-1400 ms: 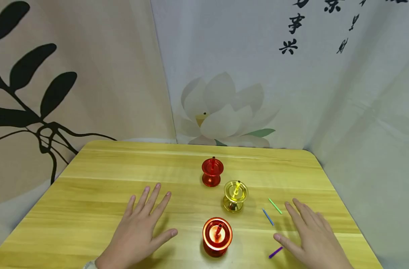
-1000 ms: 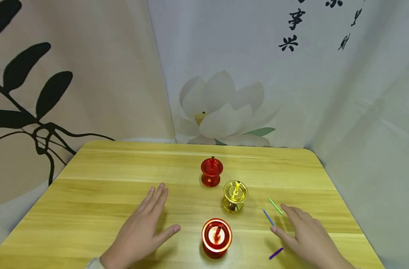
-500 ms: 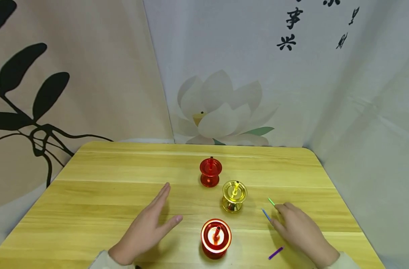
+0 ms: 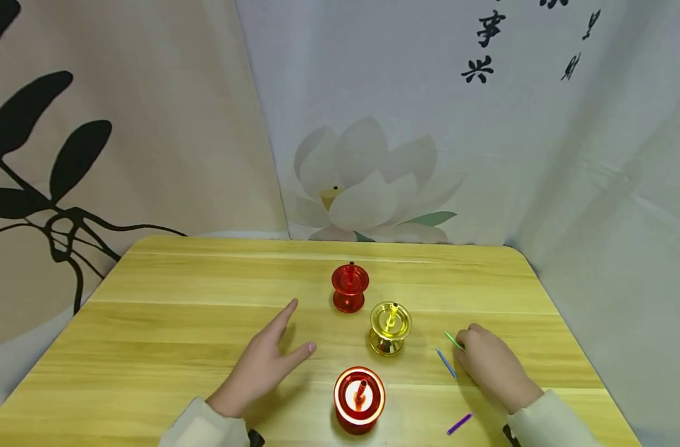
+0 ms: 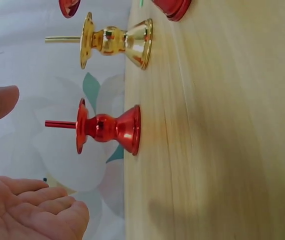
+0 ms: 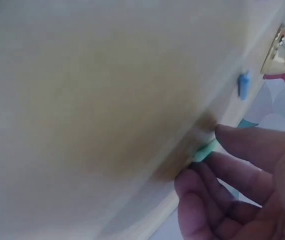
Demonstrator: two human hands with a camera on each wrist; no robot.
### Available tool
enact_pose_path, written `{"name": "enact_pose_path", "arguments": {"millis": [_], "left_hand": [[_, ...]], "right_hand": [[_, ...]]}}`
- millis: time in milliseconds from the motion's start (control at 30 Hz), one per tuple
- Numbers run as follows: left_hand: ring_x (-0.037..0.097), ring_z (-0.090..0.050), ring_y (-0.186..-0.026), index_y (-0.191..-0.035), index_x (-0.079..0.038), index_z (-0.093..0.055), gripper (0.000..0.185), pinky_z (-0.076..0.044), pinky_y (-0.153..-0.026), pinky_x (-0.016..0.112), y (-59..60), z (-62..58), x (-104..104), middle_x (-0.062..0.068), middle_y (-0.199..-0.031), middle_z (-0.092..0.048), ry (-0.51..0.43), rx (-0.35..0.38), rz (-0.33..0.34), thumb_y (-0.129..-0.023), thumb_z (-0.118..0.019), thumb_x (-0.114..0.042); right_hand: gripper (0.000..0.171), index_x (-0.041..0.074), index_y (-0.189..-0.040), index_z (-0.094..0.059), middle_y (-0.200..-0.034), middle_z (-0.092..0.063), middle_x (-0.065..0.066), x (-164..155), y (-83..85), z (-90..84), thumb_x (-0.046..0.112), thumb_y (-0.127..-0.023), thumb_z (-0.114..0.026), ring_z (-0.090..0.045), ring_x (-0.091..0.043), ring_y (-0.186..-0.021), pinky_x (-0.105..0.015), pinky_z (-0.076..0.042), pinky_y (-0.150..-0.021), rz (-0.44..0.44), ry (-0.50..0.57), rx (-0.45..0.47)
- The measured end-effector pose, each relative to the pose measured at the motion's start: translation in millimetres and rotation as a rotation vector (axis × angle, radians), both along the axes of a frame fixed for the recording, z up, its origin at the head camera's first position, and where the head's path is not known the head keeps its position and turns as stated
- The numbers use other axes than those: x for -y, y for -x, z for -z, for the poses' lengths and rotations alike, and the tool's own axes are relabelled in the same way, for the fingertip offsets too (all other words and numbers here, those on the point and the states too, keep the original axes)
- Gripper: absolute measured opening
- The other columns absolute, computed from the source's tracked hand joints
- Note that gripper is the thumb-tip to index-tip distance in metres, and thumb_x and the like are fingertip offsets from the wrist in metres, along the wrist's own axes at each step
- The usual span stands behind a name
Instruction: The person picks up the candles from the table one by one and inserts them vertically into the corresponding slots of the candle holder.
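The thin green plastic stick [image 4: 453,339] is lying on the yellow wooden table [image 4: 166,323], just right of the gold metal candle holder [image 4: 390,328], and the right hand [image 4: 487,363] is curling its fingertips [image 6: 202,172] around its near end, seemingly pinching it off the flat surface. The left hand [image 4: 264,363] is hovering with fingers straight, holding nothing, beside the far red metal candle holder [image 4: 349,287].

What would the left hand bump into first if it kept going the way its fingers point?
Probably the far red candle holder: the left hand points up and right toward it, though depth is unclear and it might slip past.
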State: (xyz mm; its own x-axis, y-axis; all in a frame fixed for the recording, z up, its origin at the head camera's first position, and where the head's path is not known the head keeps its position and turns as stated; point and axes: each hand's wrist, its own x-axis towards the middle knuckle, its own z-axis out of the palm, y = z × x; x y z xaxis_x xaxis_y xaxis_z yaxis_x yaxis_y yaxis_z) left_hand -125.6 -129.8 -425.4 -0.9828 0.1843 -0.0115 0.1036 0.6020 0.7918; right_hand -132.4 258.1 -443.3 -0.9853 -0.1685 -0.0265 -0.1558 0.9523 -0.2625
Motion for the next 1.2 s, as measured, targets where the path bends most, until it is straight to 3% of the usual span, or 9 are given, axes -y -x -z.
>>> {"name": "enact_pose_path", "arguments": {"millis": [200, 467, 767, 1000, 1200], "left_hand": [[0.042, -0.042, -0.138, -0.16, -0.02, -0.026, 0.089, -0.039, -0.109, 0.057, 9.4, 2.5, -7, 0.01, -0.162, -0.029, -0.063, 0.026, -0.012, -0.09, -0.072, -0.049], [0.035, -0.038, -0.142, -0.159, -0.02, -0.03, 0.085, -0.036, -0.113, 0.047, 23.5, 12.2, -17, 0.009, -0.161, -0.033, -0.146, 0.034, -0.025, -0.091, -0.073, -0.046], [0.03, -0.032, -0.147, -0.159, -0.015, -0.029, 0.084, -0.032, -0.116, 0.041, 42.5, 19.4, -29, 0.005, -0.163, -0.03, -0.219, 0.041, -0.018, -0.092, -0.074, -0.038], [0.03, -0.033, -0.147, -0.157, -0.007, -0.029, 0.081, -0.03, -0.118, 0.04, 59.3, 22.8, -41, 0.01, -0.161, -0.033, -0.313, 0.022, -0.038, -0.093, -0.074, -0.026], [0.031, -0.032, -0.147, -0.157, -0.003, -0.029, 0.081, -0.029, -0.119, 0.041, 68.1, 26.0, -51, 0.013, -0.16, -0.033, -0.392, 0.007, -0.051, -0.093, -0.074, -0.023]], "right_hand": [[0.01, 0.005, -0.08, -0.071, -0.072, -0.057, -0.001, 0, 11.7, -4.2, 0.004, -0.09, -0.07, -0.047, -0.014, -0.062, -0.029, -0.045, -0.055, -0.025, -0.016, 0.031], [0.01, 0.007, -0.079, -0.063, -0.07, -0.058, 0.0, -2, 15.4, -3.1, 0.009, -0.087, -0.069, -0.051, -0.015, -0.061, -0.032, -0.047, -0.056, 0.031, 0.05, 0.088], [0.011, 0.01, -0.082, -0.055, -0.063, -0.052, 0.002, 4, 14.1, -8.3, 0.012, -0.088, -0.064, -0.043, -0.011, -0.054, -0.024, -0.037, -0.049, 0.081, 0.23, 0.014], [0.006, 0.012, -0.084, -0.057, -0.063, -0.059, 0.007, 15, 13.4, -19.1, 0.012, -0.088, -0.062, -0.059, -0.009, -0.065, -0.024, -0.044, -0.053, 0.082, 0.315, -0.065], [0.005, 0.013, -0.087, -0.059, -0.076, -0.071, 0.006, 23, 10.7, -25.9, 0.013, -0.091, -0.062, -0.069, -0.013, -0.069, -0.025, -0.046, -0.051, 0.107, 0.457, -0.053]]}}
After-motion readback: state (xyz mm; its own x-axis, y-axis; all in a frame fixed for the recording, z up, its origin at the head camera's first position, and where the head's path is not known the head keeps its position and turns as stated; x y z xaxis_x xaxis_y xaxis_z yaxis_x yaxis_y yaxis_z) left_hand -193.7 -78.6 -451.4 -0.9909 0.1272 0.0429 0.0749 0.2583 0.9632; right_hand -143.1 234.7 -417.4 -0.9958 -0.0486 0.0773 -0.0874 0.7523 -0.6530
